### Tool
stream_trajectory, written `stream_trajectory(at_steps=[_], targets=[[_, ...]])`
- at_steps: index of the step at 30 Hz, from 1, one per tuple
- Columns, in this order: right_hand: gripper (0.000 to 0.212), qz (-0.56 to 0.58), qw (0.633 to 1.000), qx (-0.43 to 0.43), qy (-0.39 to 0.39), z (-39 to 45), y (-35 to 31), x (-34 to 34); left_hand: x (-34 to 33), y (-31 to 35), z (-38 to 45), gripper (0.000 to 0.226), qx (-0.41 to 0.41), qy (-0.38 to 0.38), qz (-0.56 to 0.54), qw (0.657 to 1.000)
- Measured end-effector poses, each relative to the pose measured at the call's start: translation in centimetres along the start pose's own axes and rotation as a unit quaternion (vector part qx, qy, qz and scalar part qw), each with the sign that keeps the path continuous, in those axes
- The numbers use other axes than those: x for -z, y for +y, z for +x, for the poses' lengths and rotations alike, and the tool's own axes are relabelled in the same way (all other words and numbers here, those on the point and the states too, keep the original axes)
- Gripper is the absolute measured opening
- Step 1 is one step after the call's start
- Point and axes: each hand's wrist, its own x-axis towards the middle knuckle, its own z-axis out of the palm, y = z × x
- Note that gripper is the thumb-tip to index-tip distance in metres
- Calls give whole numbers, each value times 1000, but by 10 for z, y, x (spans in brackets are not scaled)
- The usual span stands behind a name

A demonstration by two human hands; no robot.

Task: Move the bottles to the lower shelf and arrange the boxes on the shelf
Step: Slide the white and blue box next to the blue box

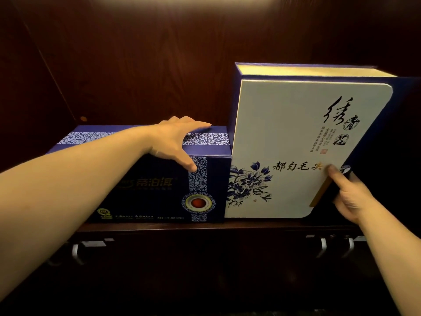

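Two boxes stand side by side on a dark wooden shelf [205,226]. The low dark-blue box [145,192] with white patterned bands is on the left. My left hand [175,142] lies over its top front edge, fingers on the lid and thumb down the front face. The tall white box [296,142] with blue flowers and black calligraphy stands upright on the right, touching the blue box. My right hand [350,195] grips its lower right edge, thumb on the white face. No bottles are in view.
The shelf has a dark wood back panel [182,65] and left side wall [27,87]. Below the shelf edge are dark cabinet fronts with metal handles [77,252] at left and handles [323,245] at right.
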Motion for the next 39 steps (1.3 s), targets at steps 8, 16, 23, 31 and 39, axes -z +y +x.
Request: stream_trajectory(at_steps=[8,16,23,31,39], targets=[[57,3,1000,11,0,-3,-1,-2,0,1,-2,121,12,0,-12,1000],[94,-3,997,65,32,-12,-3,-5,-3,22,0,141,-25,49,-111,992],[66,-23,994,94,50,-12,-7,-15,-12,71,32,106,-19,121,-262,957],[82,-31,991,94,86,-11,-3,-15,-17,77,29,91,-36,149,-246,957],[52,-35,991,102,82,-9,-1,-14,-17,76,28,95,-34,142,-258,955]])
